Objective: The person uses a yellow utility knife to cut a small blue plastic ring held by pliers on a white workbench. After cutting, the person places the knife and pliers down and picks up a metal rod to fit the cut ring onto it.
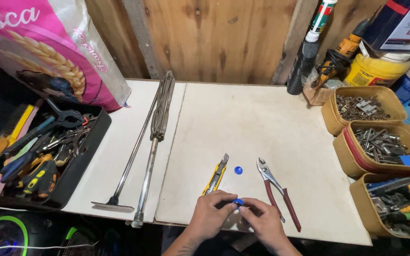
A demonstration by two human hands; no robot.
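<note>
Blue cap-like piece (237,202), small and round, is held between the fingertips of both hands at the near edge of the white table (243,118), just right of the scene's middle. The left hand (209,214) is closed on it from the left with the fingers curled in; the right hand (262,219) is closed on it from the right. Only a sliver of blue shows between the fingertips, so it cannot be told how firmly it is pinched or which hand bears most of it.

A second blue disc (238,169) lies loose on the table a little farther away, between a yellow utility knife (216,175) on the left and red-handled pliers (276,192) on the right. Neither tool is touched.

The step in hand is judged to be fine fingertip work on the small piece, a turning or prising, with both tools within reach. Any next move would call for a steady pinch by one hand, since so small a part could slip off the near edge.

Farther left, long metal rods (155,128) lie across the table and a black tray of hand tools (48,151) stands beside them. Tan tubs of screws and bolts (380,142) are ranged along the right.
</note>
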